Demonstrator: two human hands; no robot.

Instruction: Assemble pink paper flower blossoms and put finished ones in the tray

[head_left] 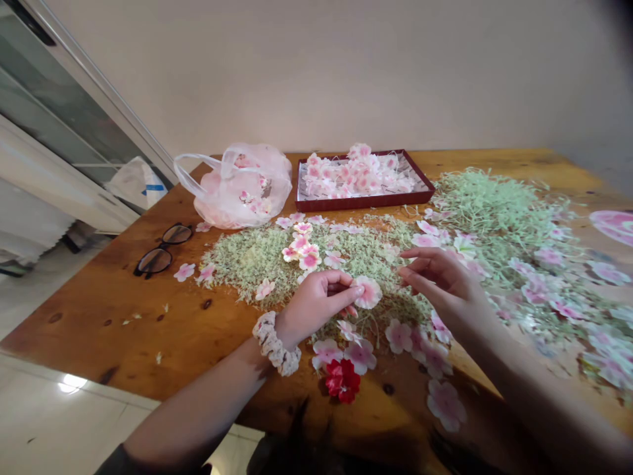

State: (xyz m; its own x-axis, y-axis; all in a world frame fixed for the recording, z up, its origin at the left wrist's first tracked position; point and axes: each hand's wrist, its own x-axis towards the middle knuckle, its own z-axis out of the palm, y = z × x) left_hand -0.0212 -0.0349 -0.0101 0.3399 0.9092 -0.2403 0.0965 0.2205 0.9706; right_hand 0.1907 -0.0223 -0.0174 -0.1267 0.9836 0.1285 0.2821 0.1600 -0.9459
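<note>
My left hand [316, 303] pinches a pink-and-white fabric blossom [368, 292] by its thin, soft edge, at three o'clock from that hand. My right hand [440, 280] is half open, fingers spread and curved, holding nothing, above pale green shredded fibre [257, 267]. A red fabric flower [342, 380] lies at six o'clock from my left hand.

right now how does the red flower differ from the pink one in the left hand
The red flower lies on the wooden table; the pink flower is pinched in the left hand. The red flower is deep red; the pink flower is pale, darker at the centre. The red flower looks denser than the pink flower. Both look artificial.
</note>
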